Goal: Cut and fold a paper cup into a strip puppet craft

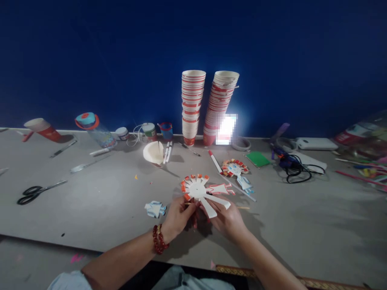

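A paper cup cut into a flower (197, 188) faces up above the table, its red-tipped strips curled along the far and left edges. Two strips on the near right are straight. My left hand (178, 215) pinches the flower's near left edge with closed fingers. My right hand (228, 217) is closed under the straight strips, its fingertips partly hidden. A thin wooden stick (243, 208) sticks out past the right hand. Just beyond lies a red-outlined paper dress figure (219, 189). A blue-outlined paper figure (155, 209) rests left of my hands.
Two tall stacks of paper cups (193, 104) stand against the blue wall. A finished-looking paper doll (234, 169), a red marker (215, 162) and a green pad (257, 158) lie beyond my hands. Scissors (38, 192) and a bottle (96, 131) are leftward; a cabled tool (286, 159) is rightward.
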A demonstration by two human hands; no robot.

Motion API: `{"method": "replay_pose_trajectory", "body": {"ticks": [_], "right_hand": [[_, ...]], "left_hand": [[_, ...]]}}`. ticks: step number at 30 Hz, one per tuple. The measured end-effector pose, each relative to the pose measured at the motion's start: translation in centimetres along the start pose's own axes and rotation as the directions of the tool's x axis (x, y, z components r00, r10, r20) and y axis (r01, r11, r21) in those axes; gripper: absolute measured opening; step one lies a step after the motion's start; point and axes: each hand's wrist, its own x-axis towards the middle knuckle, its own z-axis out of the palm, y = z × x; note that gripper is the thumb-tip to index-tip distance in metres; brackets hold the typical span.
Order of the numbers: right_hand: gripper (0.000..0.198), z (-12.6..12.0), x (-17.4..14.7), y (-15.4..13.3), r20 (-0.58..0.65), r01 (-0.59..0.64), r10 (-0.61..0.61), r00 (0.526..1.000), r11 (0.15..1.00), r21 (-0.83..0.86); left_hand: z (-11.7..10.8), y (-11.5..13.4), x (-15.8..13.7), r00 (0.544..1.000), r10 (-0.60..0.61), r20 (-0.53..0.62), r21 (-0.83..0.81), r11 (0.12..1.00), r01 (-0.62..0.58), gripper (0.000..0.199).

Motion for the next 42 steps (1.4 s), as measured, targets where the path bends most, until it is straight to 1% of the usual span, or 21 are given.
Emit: {"method": "replay_pose_trajectory", "body": {"ticks": [2,6,11,14,16,18,20,23,25,26,27,29,32,35,38,42], "right_hand": [[0.025,0.0,0.2,-0.1,0.013,-0.031,0.031,0.999,0.999,-0.041],[0.028,0.0,0.5,0.0,0.087,0.046,-0.041,0.995,0.997,-0.065],[0.027,-0.7,1.0,-0.3,0.082,0.055,-0.049,0.995,0.996,-0.074],[0.027,-2.1,0.7,-0.7,0.101,0.04,-0.03,0.994,0.994,-0.104],[0.028,-3.4,0.1,-0.7,0.11,0.046,-0.032,0.993,0.991,-0.127],[0.025,-4.9,-0.7,-0.5,0.094,0.045,-0.03,0.995,0.986,-0.161],[0.016,-6.2,-1.4,0.0,0.056,0.004,0.007,0.998,0.981,-0.192],[0.009,-7.0,-1.6,0.6,-0.017,-0.133,0.132,0.991,0.975,-0.179],[0.01,-6.7,-1.0,0.7,-0.047,-0.224,0.219,0.975,0.963,-0.147],[0.012,-6.4,-0.6,0.6,-0.041,-0.259,0.256,0.966,0.958,-0.125],[0.015,-6.1,-0.1,0.5,-0.018,-0.289,0.288,0.957,0.952,-0.097],[0.022,-5.3,0.9,0.1,0.067,-0.322,0.323,0.944,0.946,-0.034],[0.026,-4.6,2.0,-0.6,0.209,-0.319,0.299,0.931,0.945,0.071],[0.023,-4.1,2.3,-1.0,0.299,-0.337,0.284,0.911,0.93,0.143],[0.021,-3.8,1.9,-1.2,0.343,-0.368,0.295,0.892,0.914,0.171],[0.019,-3.5,1.3,-1.3,0.341,-0.369,0.293,0.893,0.911,0.183]], "left_hand": [[0.0,0.4,0.1,1.0,-0.008,0.023,-0.048,0.999,0.01,0.04],[-0.3,1.0,0.3,0.995,-0.095,0.021,-0.159,0.982,0.097,0.04],[-0.7,1.3,0.8,0.987,-0.159,0.037,-0.264,0.951,0.163,0.037],[-0.7,1.6,1.0,0.984,-0.174,0.024,-0.332,0.927,0.172,0.039],[-0.7,1.7,1.0,0.985,-0.174,0.02,-0.377,0.911,0.168,0.039],[-0.9,1.8,1.1,0.984,-0.173,0.037,-0.405,0.898,0.173,0.037],[-1.2,1.6,1.2,0.983,-0.167,0.076,-0.418,0.889,0.184,0.033],[-1.7,1.0,1.3,0.97,-0.177,0.165,-0.441,0.867,0.233,0.032],[-1.9,0.7,1.3,0.96,-0.198,0.197,-0.467,0.842,0.27,0.031],[-2.0,0.7,1.2,0.958,-0.207,0.199,-0.475,0.834,0.279,0.031],[-2.0,0.7,1.1,0.957,-0.215,0.194,-0.477,0.832,0.283,0.03],[-2.1,1.0,0.8,0.954,-0.236,0.185,-0.477,0.827,0.298,0.029],[-2.1,1.5,0.4,0.936,-0.295,0.195,-0.491,0.796,0.353,0.028],[-2.1,1.7,0.2,0.92,-0.343,0.191,-0.524,0.757,0.391,0.025],[-2.0,1.5,0.3,0.93,-0.331,0.158,-0.544,0.757,0.362,0.021],[-1.7,1.3,0.1,0.954,-0.283,0.102,-0.518,0.803,0.294,0.026]]}}
